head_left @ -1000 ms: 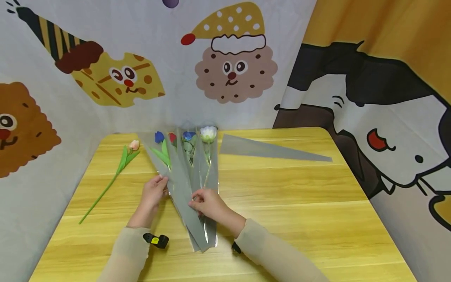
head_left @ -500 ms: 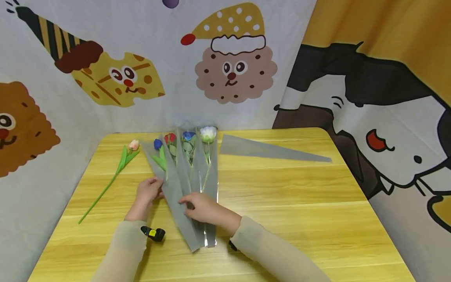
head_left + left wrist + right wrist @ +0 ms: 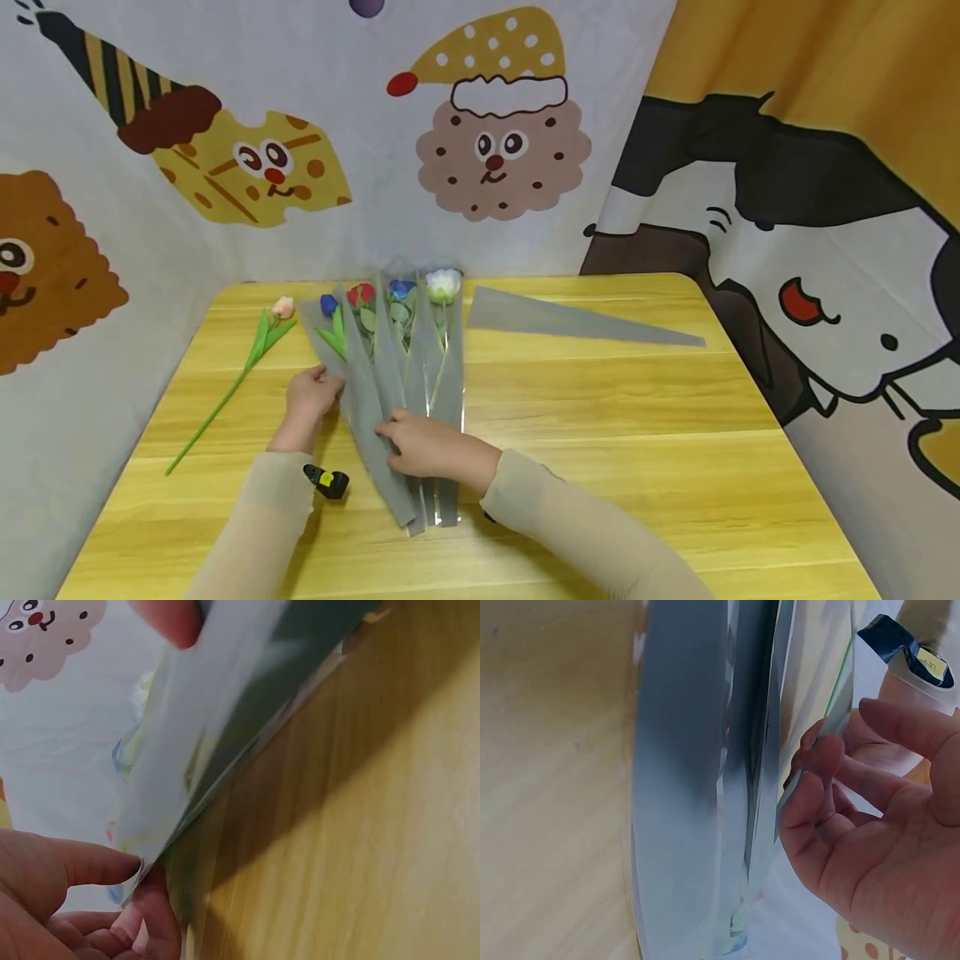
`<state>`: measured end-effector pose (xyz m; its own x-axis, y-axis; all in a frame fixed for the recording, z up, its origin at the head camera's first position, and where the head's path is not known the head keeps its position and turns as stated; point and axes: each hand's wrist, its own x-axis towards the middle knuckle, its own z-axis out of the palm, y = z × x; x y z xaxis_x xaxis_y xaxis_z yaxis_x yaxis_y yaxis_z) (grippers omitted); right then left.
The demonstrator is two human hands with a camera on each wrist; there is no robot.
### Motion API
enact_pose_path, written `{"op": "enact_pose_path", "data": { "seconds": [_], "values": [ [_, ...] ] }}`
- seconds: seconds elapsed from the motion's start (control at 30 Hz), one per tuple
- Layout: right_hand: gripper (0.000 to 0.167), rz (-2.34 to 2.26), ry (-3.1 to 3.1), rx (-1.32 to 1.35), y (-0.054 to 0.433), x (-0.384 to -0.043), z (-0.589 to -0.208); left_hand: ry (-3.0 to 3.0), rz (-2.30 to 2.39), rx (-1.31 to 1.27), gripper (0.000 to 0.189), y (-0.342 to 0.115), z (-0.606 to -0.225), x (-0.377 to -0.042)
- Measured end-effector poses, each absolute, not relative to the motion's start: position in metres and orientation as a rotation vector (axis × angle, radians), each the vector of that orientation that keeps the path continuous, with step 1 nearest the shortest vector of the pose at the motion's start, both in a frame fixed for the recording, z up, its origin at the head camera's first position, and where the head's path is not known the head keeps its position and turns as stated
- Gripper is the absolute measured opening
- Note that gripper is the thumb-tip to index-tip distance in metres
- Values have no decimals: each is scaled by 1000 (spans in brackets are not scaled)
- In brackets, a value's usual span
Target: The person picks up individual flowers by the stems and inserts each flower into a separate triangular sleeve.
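Note:
Several wrapped artificial flowers lie side by side, their grey flower sleeves fanned and overlapping. The leftmost sleeve (image 3: 367, 408) holds a blue tulip (image 3: 329, 305) with green leaves. Beside it show a red rose (image 3: 361, 294), a blue rose (image 3: 401, 289) and a white flower (image 3: 444, 286). My left hand (image 3: 310, 397) pinches the left edge of the tulip's sleeve between thumb and fingers, as the left wrist view shows. My right hand (image 3: 427, 448) rests on the lower part of that sleeve, index finger and thumb apart; in the right wrist view its loosely bent fingers (image 3: 802, 810) touch the film's edge.
A loose pink tulip (image 3: 282, 307) with a long green stem lies at the left of the wooden table (image 3: 637, 467). A flat grey sleeve (image 3: 577, 315) lies at the back right. A printed cloth (image 3: 360, 167) hangs behind the table.
The blue tulip's sleeve has shifted left, uncovering more of the red rose. My left hand moved left and slightly up; my right hand moved left, its thumb and index finger spreading apart.

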<state>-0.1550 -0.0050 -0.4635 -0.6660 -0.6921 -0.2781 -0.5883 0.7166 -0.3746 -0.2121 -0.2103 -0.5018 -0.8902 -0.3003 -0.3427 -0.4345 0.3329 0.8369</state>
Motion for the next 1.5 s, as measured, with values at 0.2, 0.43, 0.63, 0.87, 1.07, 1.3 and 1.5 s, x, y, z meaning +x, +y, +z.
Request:
{"op": "enact_pose_path", "data": {
  "seconds": [0.2, 0.43, 0.63, 0.87, 1.07, 1.3, 1.5],
  "values": [
    [52, -364, 2480, -996, -3, -157, -463, 2515, 1486, -611, 50, -213, -502, -211],
    [50, -533, 2442, -929, 27, -177, -463, 2545, 1407, -581, 68, -212, -503, -206],
    [45, -712, 2605, -755, 85, -215, -461, 2640, 1407, -535, 64, -206, -501, -200],
    [49, -648, 2761, -359, 152, -251, -470, 2669, 1593, -540, 51, -184, -492, -199],
    [55, -532, 2825, -231, 189, -269, -479, 2606, 1761, -447, 47, -151, -488, -198],
    [62, -419, 2775, -195, 213, -280, -487, 2535, 1928, -234, 47, -107, -486, -198],
    [64, -343, 2739, -226, 221, -274, -485, 2483, 1877, -98, 48, -75, -484, -195]
  ]
}}
